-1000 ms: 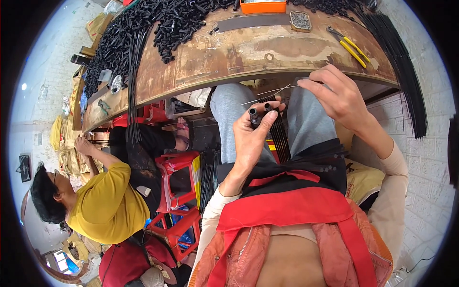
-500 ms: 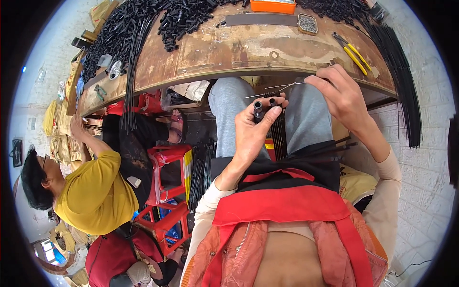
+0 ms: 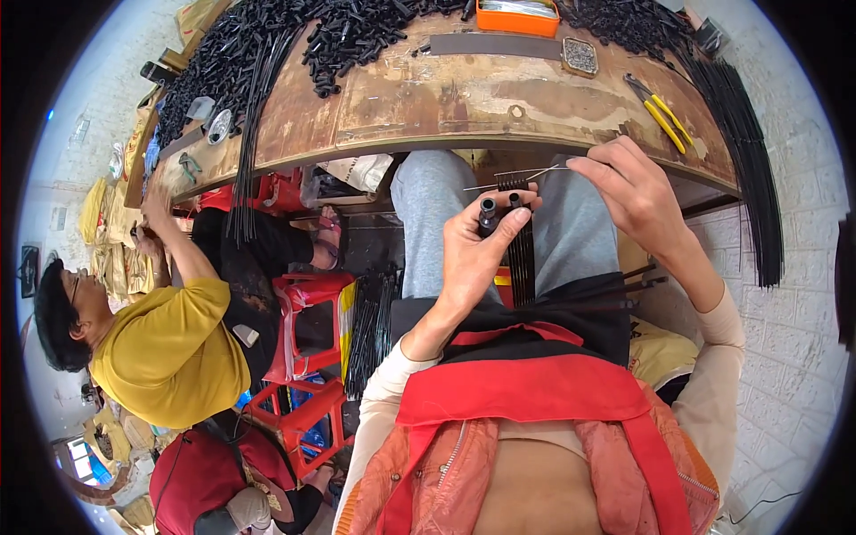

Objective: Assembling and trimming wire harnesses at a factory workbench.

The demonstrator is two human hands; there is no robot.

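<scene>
My left hand (image 3: 471, 245) is closed around a bundle of thin black rods (image 3: 522, 272), which hangs down between my knees. Two short black tubes (image 3: 488, 210) stick up from the same grip beside the thumb. Across the top of the rods runs a thin metal wire (image 3: 539, 170). Its right end is pinched between thumb and fingers of my right hand (image 3: 631, 189), held up near the table's front edge. How the wire passes through the rods is too small to make out.
On the wooden table (image 3: 464, 107) are heaps of black tubes (image 3: 357, 45), yellow-handled pliers (image 3: 662, 116), a small box of metal bits (image 3: 580, 56) and an orange tray (image 3: 517, 18). Black rods (image 3: 753, 169) overhang the right end. At left sits a co-worker (image 3: 169, 348) beside red stools (image 3: 308, 419).
My right hand has come slightly down with the wire end, and the wire lies lower across the rods. The co-worker's hands have shifted. The whole view has tilted a little.
</scene>
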